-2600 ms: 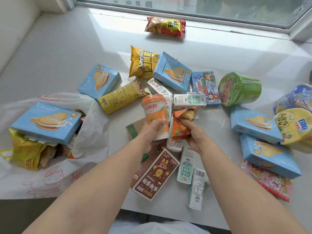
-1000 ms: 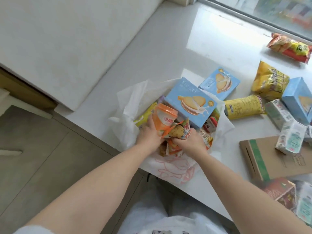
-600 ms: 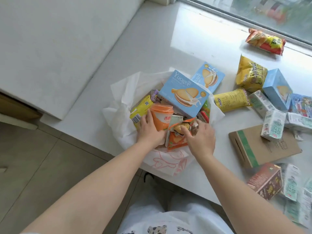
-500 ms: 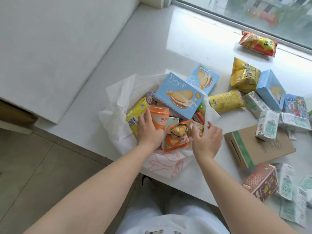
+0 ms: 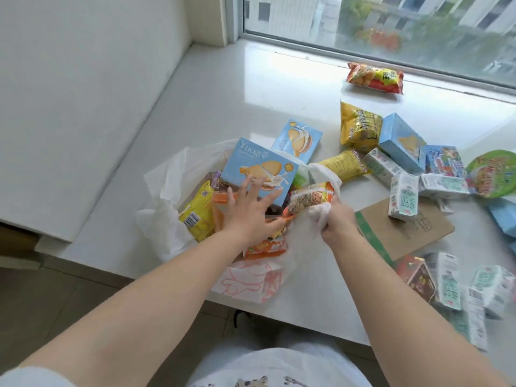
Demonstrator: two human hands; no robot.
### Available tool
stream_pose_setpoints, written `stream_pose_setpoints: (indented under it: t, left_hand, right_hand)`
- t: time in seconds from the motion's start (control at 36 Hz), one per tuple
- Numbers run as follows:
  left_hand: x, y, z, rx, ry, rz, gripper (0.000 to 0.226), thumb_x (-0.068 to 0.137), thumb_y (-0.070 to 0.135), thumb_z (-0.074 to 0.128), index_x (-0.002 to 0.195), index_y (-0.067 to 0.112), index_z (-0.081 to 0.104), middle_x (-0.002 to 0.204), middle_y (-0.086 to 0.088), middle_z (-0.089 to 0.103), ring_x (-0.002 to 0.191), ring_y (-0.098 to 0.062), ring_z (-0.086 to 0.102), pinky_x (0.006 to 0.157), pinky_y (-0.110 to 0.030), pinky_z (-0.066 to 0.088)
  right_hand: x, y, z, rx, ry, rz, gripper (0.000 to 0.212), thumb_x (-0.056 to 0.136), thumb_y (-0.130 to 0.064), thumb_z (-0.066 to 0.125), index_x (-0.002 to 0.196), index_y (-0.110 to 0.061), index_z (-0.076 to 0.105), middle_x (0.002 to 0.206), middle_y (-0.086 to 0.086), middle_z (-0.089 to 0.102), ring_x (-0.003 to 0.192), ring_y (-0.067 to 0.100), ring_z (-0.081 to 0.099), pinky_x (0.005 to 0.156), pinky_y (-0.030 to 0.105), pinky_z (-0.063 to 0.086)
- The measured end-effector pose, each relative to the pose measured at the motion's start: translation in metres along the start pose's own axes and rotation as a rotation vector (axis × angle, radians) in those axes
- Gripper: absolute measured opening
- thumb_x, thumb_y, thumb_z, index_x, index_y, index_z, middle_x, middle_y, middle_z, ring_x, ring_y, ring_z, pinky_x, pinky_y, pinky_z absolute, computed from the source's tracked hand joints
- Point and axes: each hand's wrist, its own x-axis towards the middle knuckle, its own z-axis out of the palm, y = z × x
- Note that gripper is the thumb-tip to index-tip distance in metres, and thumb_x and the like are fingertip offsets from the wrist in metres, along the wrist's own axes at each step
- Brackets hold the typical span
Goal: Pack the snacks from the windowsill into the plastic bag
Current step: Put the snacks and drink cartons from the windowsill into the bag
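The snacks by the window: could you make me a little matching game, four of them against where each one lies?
Things:
1. large blue biscuit box
2. red and yellow crisp packet
3. round green noodle bowl
4. white and green drink carton

Places:
A. at the right edge
B. on the flat brown cardboard
C. in the white plastic bag
D. nearest the window

Pairs: 1-C, 2-D, 3-A, 4-B
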Motion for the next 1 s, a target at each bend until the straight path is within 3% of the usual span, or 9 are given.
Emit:
stream_pose_setpoints:
  t: [0.11,0.22,0.33,0.42,0.56,0.67,0.75,0.89,1.0]
  left_hand:
    - [0.014,0.020,0.001,0.019,-0.091,-0.054,0.074,0.084,0.069,0.045,0.147,0.044,0.016,0.158,0.006,-0.004,0.145,-0.024,-0.012,0.113,-0.062,0.002]
    - [0.020,0.032,0.000,-0.086,-0.041,-0.147,0.085,0.086,0.057,0.053,0.151,0.031,0.005,0.158,0.001,0.005,0.146,-0.024,-0.001,0.115,-0.058,0.009]
    - [0.017,0.039,-0.002,-0.184,0.014,-0.168,0.091,0.084,0.039,0.057,0.151,0.023,-0.001,0.156,-0.002,0.009,0.144,-0.024,0.005,0.115,-0.056,0.010]
    - [0.012,0.041,-0.003,-0.112,0.037,-0.052,0.089,0.080,0.026,0.055,0.150,0.033,0.001,0.156,0.002,0.007,0.144,-0.022,0.005,0.115,-0.057,0.008]
    - [0.011,0.054,0.007,0.100,-0.092,0.146,0.072,0.086,0.033,0.050,0.147,0.043,0.013,0.158,0.009,0.003,0.146,-0.020,-0.007,0.112,-0.059,-0.004]
    - [0.011,0.055,0.009,0.075,-0.187,0.019,0.055,0.094,0.044,0.040,0.146,0.040,0.023,0.156,0.006,0.019,0.146,-0.021,0.000,0.113,-0.059,-0.001]
    - [0.011,0.049,0.010,0.062,-0.271,-0.059,0.046,0.096,0.050,0.034,0.140,0.038,0.039,0.153,0.007,0.030,0.144,-0.023,0.010,0.115,-0.056,0.005]
    - [0.006,0.040,0.007,-0.166,-0.130,-0.176,0.042,0.093,0.047,0.042,0.126,0.029,0.059,0.134,0.002,0.055,0.126,-0.021,0.043,0.107,-0.039,0.033]
    - [-0.002,0.022,-0.004,-0.150,0.056,-0.288,0.037,0.091,0.038,0.050,0.123,0.023,0.060,0.133,0.002,0.054,0.124,-0.020,0.044,0.104,-0.035,0.036]
  right_hand:
    - [-0.003,-0.050,-0.015,-0.271,-0.012,-0.327,0.039,0.101,-0.026,0.041,0.131,-0.004,0.051,0.117,0.010,0.058,0.109,0.025,0.054,0.080,0.027,0.044]
    - [-0.004,-0.053,-0.028,-0.647,-0.083,-0.474,0.031,0.094,-0.035,0.051,0.085,-0.006,0.056,0.078,0.010,0.052,0.079,0.023,0.049,0.060,0.030,0.031]
    - [-0.006,-0.038,-0.036,-0.828,-0.142,-0.386,0.041,0.084,-0.050,0.061,0.083,-0.009,0.056,0.076,0.001,0.054,0.070,0.017,0.050,0.056,0.030,0.034]
    - [-0.005,-0.039,-0.039,-0.932,-0.187,-0.399,0.029,0.088,-0.038,0.059,0.078,-0.012,0.058,0.073,0.001,0.056,0.070,0.018,0.052,0.055,0.028,0.035]
    - [-0.006,-0.064,-0.046,-0.618,-0.192,-0.314,0.023,0.089,-0.023,0.055,0.070,-0.011,0.059,0.076,0.012,0.059,0.068,0.024,0.055,0.063,0.032,0.044]
    - [-0.027,-0.132,-0.061,-0.200,-0.295,-0.363,0.020,0.095,-0.022,0.054,0.078,-0.013,0.061,0.078,0.010,0.058,0.063,0.024,0.054,0.064,0.034,0.041]
    - [-0.023,-0.166,-0.075,-0.073,-0.221,-0.389,0.012,0.091,-0.022,0.057,0.088,-0.012,0.063,0.091,0.010,0.058,0.074,0.026,0.055,0.071,0.037,0.043]
    - [0.027,-0.130,-0.081,-0.758,0.052,-0.378,0.025,0.090,-0.015,0.050,0.110,-0.001,0.057,0.109,0.019,0.058,0.109,0.034,0.054,0.081,0.034,0.040]
    - [0.042,-0.086,-0.075,-1.023,0.052,-0.368,0.054,0.080,-0.025,0.056,0.128,-0.003,0.045,0.130,0.020,0.050,0.116,0.036,0.051,0.092,0.039,0.043]
